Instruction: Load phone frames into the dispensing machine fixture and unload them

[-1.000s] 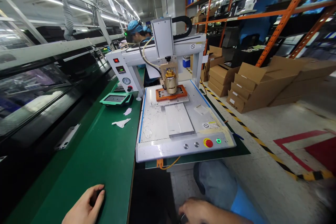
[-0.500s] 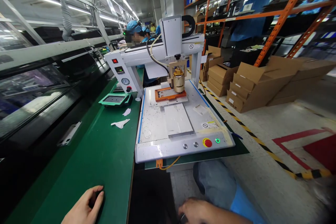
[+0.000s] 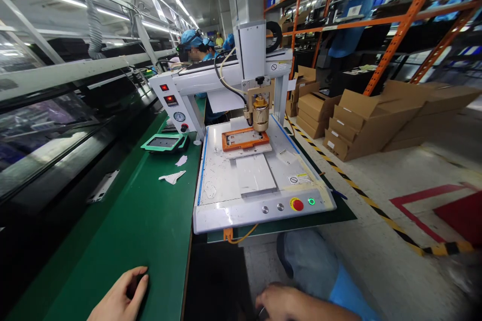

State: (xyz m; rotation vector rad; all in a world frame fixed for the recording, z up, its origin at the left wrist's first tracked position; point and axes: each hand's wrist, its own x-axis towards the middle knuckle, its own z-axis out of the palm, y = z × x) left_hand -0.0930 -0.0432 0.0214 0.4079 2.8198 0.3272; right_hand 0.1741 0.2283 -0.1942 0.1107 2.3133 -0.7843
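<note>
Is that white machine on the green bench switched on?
The white benchtop dispensing machine appears to be on: the green light on its front panel and the red digital display on its control box are lit.

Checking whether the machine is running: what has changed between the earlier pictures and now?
The dispensing head has travelled right along the gantry, and the orange fixture has slid toward the person. Neither hand took hold of anything: the left hand stays on the green workbench, the right hand stays put.

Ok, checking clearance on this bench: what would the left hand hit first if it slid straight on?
The left hand would probably reach the white dispensing machine's base first, across the green bench top; depth is unclear.
</note>
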